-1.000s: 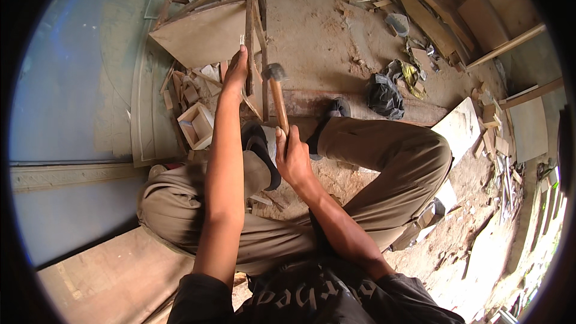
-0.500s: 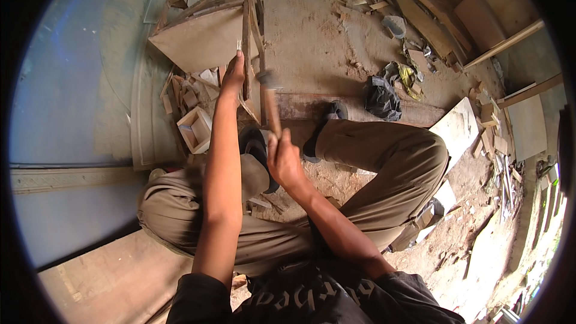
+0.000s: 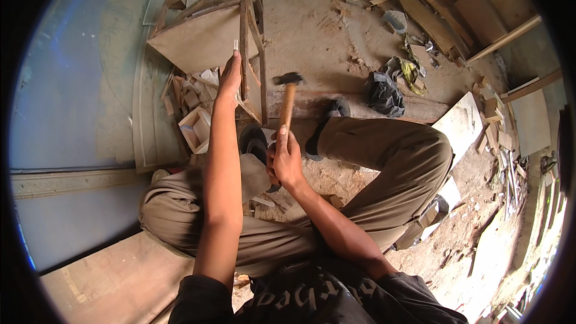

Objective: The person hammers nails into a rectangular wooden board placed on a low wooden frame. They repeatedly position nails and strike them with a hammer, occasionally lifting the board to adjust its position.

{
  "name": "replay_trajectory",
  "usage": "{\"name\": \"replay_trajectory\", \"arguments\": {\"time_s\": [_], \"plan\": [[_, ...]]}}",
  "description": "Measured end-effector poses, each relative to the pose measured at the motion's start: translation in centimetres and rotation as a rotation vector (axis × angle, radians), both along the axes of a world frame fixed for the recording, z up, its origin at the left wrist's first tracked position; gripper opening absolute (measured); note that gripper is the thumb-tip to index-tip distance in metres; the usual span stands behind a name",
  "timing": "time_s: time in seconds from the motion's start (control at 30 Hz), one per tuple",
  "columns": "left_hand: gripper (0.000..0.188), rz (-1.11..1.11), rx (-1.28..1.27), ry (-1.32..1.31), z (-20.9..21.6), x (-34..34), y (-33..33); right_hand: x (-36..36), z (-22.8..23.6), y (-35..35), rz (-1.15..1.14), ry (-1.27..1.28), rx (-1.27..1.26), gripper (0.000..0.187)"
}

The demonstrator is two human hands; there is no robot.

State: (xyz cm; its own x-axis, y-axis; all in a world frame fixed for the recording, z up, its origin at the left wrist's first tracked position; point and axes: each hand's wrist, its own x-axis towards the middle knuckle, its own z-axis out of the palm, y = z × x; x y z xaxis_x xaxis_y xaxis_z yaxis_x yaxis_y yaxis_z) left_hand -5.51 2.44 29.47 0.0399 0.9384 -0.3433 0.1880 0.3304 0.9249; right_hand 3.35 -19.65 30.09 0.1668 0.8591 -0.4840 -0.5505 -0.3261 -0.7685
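Note:
My left hand [image 3: 229,79] is closed at the near side of a wooden frame [image 3: 245,30] with a pale panel [image 3: 207,37] set in it. Thin shiny slivers, like nails [image 3: 236,45], stick up past its fingertips; most of its fingers are hidden. Wrapped round the wooden handle of a hammer [image 3: 288,99] is my right hand [image 3: 286,159]. The hammer's dark head is raised to the right of the frame, apart from it.
Offcuts and a small wooden box [image 3: 195,129] lie left of the frame. A black plastic bag [image 3: 384,93] sits beyond my right foot. Scrap boards [image 3: 420,15] and a wooden cabinet [image 3: 495,6] stand at the far right. A blue-grey panel [image 3: 78,84] fills the left side.
The hammer head has swung right, away from the frame, and is no longer blurred. My left hand and the frame have stayed nearly in place.

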Motion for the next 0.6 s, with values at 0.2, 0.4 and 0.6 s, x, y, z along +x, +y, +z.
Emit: {"name": "replay_trajectory", "arguments": {"time_s": [0.2,0.4,0.6], "plan": [[0.092,-0.016,0.002,-0.054,-0.2,0.1,-0.1,-0.6,0.6,0.4,0.158,0.202,-0.043,0.044],[0.091,0.051,-0.006,-0.057,-0.3,0.9,-0.3,1.0,-0.9,0.1,0.120,0.425,-0.067,0.044],[0.090,-0.003,0.043,-0.084,-2.0,-0.2,1.1,2.1,-1.7,0.5,0.060,0.412,-0.119,0.045]]}}
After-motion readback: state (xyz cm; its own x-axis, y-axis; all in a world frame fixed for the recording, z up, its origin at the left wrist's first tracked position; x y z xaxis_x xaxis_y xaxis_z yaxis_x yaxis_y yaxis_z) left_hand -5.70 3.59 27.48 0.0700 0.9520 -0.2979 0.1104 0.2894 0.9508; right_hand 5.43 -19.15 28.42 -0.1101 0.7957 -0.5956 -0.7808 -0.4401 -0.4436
